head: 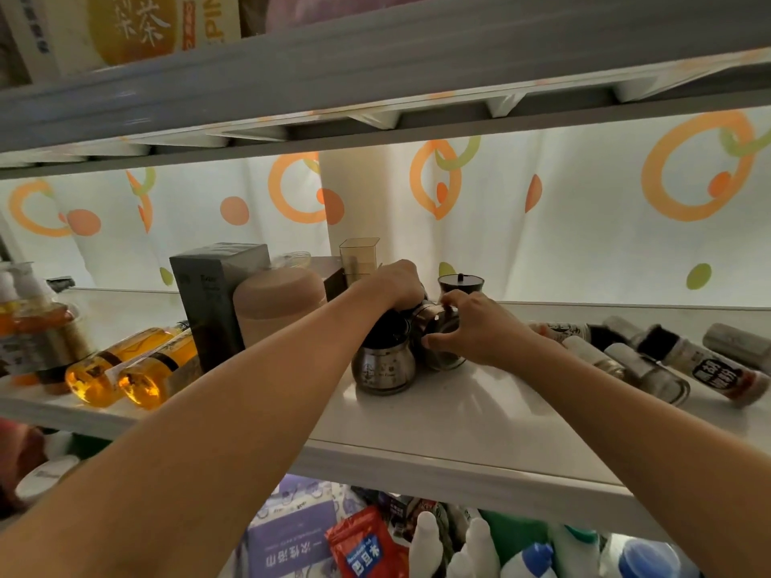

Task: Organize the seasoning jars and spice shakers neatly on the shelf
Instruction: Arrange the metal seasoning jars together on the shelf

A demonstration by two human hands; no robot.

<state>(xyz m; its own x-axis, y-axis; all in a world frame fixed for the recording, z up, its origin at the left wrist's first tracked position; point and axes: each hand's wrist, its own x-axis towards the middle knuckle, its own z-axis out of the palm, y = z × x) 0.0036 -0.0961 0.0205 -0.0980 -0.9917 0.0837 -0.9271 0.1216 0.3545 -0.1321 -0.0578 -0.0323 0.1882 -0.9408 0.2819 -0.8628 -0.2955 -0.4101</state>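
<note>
On the white shelf [459, 415] a cluster of metal seasoning jars stands in the middle. My left hand [394, 283] reaches over the front jar [384, 367] and grips the top of a dark-lidded jar behind it. My right hand [471, 325] holds a steel-lidded jar [438, 327], fingers curled round its lid and side. Another jar with a black knobbed lid [460, 282] stands behind, untouched. Several spice shakers [684, 365] lie on their sides at the right end of the shelf.
A grey box [217, 298], a pink canister [277, 304] and a clear square container [359, 258] stand left of the jars. Amber bottles [133, 369] lie at the left. The upper shelf [375, 77] hangs low overhead. Bottles and packets fill the shelf below.
</note>
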